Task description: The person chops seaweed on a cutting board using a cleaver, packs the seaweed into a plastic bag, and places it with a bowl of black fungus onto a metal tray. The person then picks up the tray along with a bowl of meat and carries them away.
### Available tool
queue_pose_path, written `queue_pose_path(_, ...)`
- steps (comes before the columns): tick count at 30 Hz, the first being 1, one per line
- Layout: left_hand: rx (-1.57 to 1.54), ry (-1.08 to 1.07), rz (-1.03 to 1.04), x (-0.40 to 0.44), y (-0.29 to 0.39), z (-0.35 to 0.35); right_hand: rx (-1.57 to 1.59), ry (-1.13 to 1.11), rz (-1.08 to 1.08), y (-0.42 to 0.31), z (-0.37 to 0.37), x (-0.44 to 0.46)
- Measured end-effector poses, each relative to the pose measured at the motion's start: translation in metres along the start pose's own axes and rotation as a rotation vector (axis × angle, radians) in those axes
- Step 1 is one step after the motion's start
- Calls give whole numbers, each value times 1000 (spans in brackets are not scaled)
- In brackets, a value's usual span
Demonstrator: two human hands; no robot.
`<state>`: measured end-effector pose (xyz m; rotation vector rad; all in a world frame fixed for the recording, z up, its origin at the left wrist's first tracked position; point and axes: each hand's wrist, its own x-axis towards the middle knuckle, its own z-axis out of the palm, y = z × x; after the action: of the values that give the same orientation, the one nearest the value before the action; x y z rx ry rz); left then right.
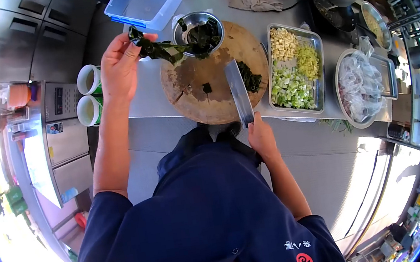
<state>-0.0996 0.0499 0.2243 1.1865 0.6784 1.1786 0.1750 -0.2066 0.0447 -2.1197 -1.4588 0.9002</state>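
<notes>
Now the left hand (121, 63) is up in the upper left of the frame, with its thumb and fingers pinched shut on some long, dark green leaves (161, 51). The leaves hang off to the right, and their far end is by a round metal bowl (178, 34) near the top middle. More dark leaves (204, 35) are in that bowl.

The right hand (262, 137) is just right of the middle of the frame. Its fingers are curled tight around the handle of a big, flat knife (239, 92). The blade points up over the right part of a round wooden board (192, 99). I can't tell if it touches the wood. Just right of the blade is a little pile of cut leaves (251, 79), and one small dark piece (207, 87) sits left of it.

Right of the board is a metal tray (321, 71) with three heaps: pale bits (283, 43) at the top left, yellow-green bits (308, 61) at the right, and green and white bits (292, 87) at the bottom. A blue box (145, 4) is at the top of the frame, above the leaves in the left hand.
</notes>
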Motion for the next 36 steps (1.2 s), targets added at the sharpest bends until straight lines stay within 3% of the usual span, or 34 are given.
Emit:
queue_pose_path(5, -22, -126, 116, 21, 48, -1, -31, 34, -17, 1, 6, -3)
queue_pose_path(9, -72, -104, 215, 28, 74, -13, -34, 91, 16, -9, 10, -6)
queue_pose_path(13, -73, -125, 145, 29, 73, -24, -83, 97, 104, -19, 11, -10)
queue_pose_path(16, 79, -145, -66, 29, 39, -28, -109, 107, 152, -30, 17, -13)
queue_pose_path(20, 553, -388, -334, 31, -52, -25, -118, 91, 167, -39, 21, -16)
queue_pose_path(22, 620, -503, -336, 24, -138, -29, -94, 79, 230, -46, 21, -20)
queue_pose_path(24, 907, -649, -276, 19, -182, -6, 21, 161, 233, -44, 23, -19)
queue_pose_path(26, 928, -653, -53, 5, -248, 9, 104, 272, 197, -46, 28, -26)
queue_pose_path(28, 1115, -717, -38, -7, -282, 30, 170, 233, 309, -59, 22, -35)
queue_pose_path(30, 1155, -659, -34, -12, -285, 43, 188, 216, 338, -65, 25, -41)
queue_pose_path(32, 1112, -655, 5, -16, -271, 37, 120, 336, 284, -72, 26, -41)
queue_pose_path(36, 1104, -630, 78, -20, -249, -11, 49, 220, 278, -81, 17, -33)
